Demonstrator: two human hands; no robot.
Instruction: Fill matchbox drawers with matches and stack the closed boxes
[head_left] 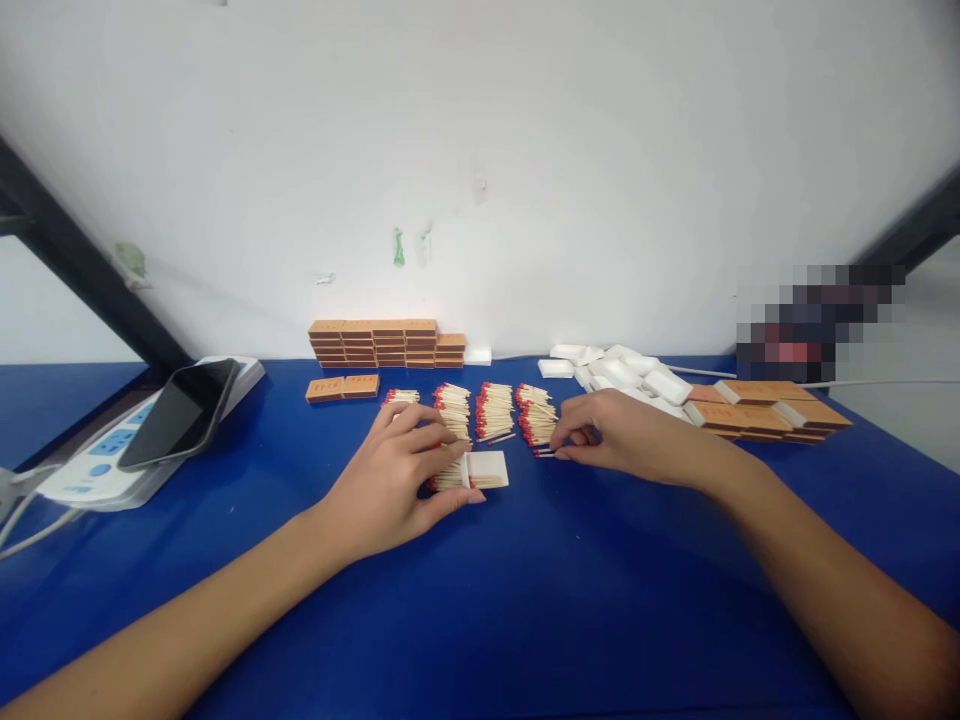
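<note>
Mid-frame, our half-curled left hand (405, 465) grips a white, partly filled tray (491, 463). Our right hand (589, 430) pinches red-headed matches (543, 454).

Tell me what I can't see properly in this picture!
All in the head view:
Left match pile: lower part hidden by the left hand.
Matches by the right hand: right ends hidden by that hand.
Writing on the boxes: too small to read.
Something at back right: blurred into squares.
Forearms: cut off by the picture's edges.
</note>
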